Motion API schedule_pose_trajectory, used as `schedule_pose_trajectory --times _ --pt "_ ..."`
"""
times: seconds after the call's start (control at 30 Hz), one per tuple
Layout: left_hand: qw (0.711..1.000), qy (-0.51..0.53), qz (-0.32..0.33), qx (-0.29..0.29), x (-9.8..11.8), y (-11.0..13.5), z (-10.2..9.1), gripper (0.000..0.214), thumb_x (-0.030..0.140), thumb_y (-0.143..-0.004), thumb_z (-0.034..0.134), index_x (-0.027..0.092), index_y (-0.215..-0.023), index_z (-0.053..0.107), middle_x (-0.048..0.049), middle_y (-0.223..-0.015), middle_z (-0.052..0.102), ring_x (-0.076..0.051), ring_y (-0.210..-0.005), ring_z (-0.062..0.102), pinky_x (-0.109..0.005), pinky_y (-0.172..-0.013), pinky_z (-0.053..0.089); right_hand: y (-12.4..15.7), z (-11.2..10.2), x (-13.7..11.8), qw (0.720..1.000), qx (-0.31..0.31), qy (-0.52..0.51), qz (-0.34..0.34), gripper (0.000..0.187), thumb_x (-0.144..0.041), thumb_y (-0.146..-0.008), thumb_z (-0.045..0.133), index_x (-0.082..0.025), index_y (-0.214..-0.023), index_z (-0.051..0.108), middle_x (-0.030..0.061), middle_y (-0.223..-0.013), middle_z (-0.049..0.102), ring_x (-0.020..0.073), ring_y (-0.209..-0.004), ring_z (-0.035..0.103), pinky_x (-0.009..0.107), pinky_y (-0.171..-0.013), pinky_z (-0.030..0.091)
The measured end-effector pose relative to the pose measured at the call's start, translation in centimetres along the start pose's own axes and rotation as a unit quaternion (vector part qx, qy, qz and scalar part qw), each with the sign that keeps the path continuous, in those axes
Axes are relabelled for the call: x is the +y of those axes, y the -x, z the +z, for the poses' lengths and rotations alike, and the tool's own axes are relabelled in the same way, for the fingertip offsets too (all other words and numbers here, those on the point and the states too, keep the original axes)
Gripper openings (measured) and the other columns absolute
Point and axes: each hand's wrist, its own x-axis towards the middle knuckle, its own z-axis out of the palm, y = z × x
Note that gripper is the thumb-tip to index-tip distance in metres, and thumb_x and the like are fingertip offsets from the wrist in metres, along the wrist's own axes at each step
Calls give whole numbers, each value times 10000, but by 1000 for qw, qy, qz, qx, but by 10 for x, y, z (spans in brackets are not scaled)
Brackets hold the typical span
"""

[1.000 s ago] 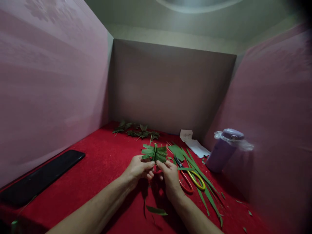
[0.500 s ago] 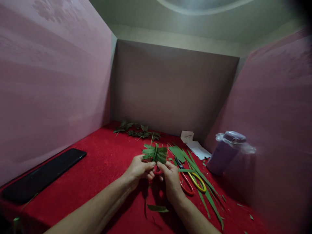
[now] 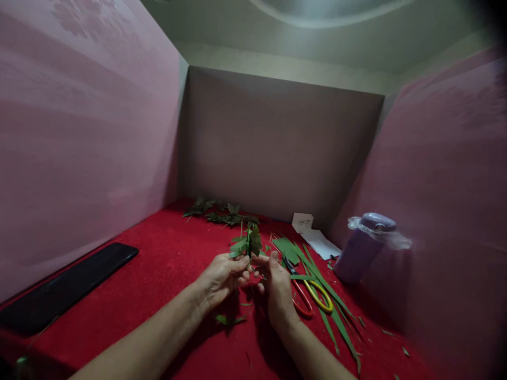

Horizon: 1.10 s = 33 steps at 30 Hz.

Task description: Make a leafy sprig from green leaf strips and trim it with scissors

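Observation:
Pinched at its base by my left hand (image 3: 227,274) is a green leaf figure (image 3: 249,244), upright, with leaf blades folded out to both sides and a thin stem on top. My right hand (image 3: 275,279) is just beside it. Its thumb stands raised apart, while the index finger reaches toward the base of the leaf figure; whether it touches is hard to make out. A pair of scissors (image 3: 303,295) with one red and one yellow handle lies to the right of my right hand, among long green leaf strips (image 3: 332,303).
Dark leaf pieces (image 3: 225,214) lie at the back of the red cloth (image 3: 166,248). White paper cards (image 3: 319,244) and a purple bottle (image 3: 362,250) in clear plastic stand right. A black phone-like slab (image 3: 71,285) rests left. A leaf scrap (image 3: 227,320) shows below my hands.
My right thumb has lifted away from the leaf figure, which now looks narrower, its right blades turned. The leaf scrap seen below my hands has changed place and shape, now further left.

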Motion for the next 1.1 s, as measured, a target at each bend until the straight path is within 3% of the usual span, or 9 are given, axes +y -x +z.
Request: schedule_pose_trajectory --times 0.23,0.43,0.7,0.87,1.1 --pt "1000 21 -16 4 0 -2 -3 98 38 -776 555 66 -707 618 -27 -572 584 -51 -428 554 -120 -427 471 1 2 1 999 -9 43 -17 496 -603 -759 481 -138 -758 652 11 -594 544 96 -477 473 160 -364 347" --pt "999 9 37 25 -4 -7 -8 71 72 -704 646 84 -654 596 -31 -587 611 -41 -420 532 -119 -420 442 0 2 6 993 -64 86 -52 325 -454 -777 559 -150 -672 603 -19 -553 531 62 -432 385 152 -356 280" --pt "992 -38 101 58 -5 -8 -6 247 263 -580 754 83 -540 589 22 -358 492 -40 -292 404 -144 -315 306 2 8 12 982 -148 102 -57 252 -388 -731 624 -140 -691 617 -16 -572 562 55 -428 356 174 -393 271" --pt "989 -64 110 79 -6 -9 -9 281 301 -557 760 70 -536 602 27 -343 478 -14 -262 333 -139 -281 195 1 6 15 980 -162 107 -52 234 -364 -716 636 -150 -648 572 -52 -500 482 57 -413 332 180 -394 251" --pt "987 -75 110 94 -6 -8 -6 296 308 -523 770 77 -512 585 30 -326 470 -10 -250 313 -145 -280 171 4 8 9 978 -173 112 -30 242 -356 -693 656 -148 -618 558 -54 -473 475 61 -412 338 185 -392 231"
